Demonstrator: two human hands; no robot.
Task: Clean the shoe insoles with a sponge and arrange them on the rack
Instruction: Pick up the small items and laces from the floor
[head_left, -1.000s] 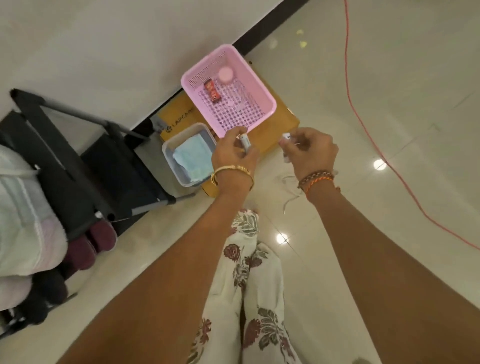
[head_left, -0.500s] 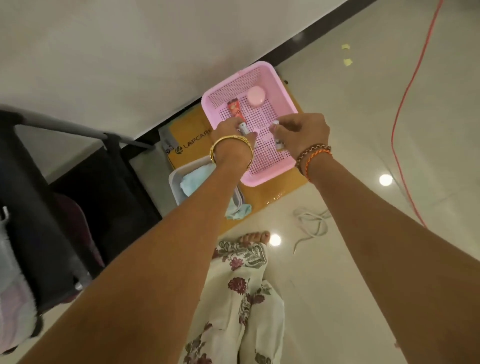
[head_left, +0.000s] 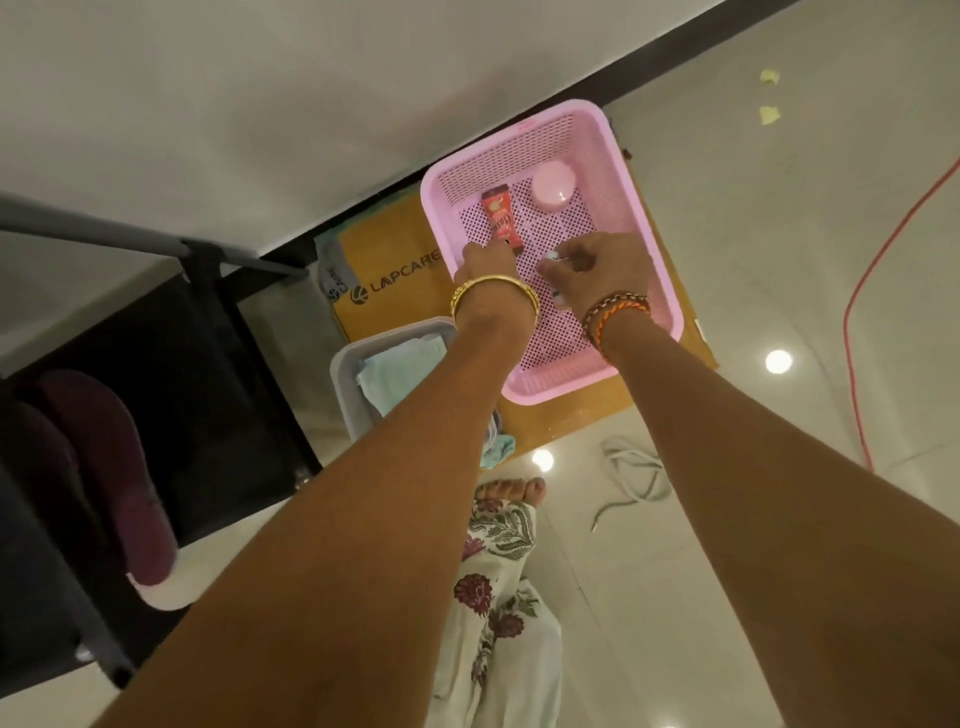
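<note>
Black at the left: found the rack (head_left: 218, 364) there, with maroon footwear (head_left: 104, 467) lying on its shelf. Noticed a cardboard box (head_left: 384, 280) by the wall, carrying a pink basket (head_left: 649, 249), and beside it a grey tub (head_left: 345, 374) with pale blue cloth (head_left: 400, 374). Saw both hands low inside the basket, near each other but apart. Saw the right hand (head_left: 602, 270) pinching a small white piece (head_left: 553, 257). Could not tell the grip of the left hand (head_left: 491, 275), fingers hidden beside a red tube (head_left: 500, 218).
</note>
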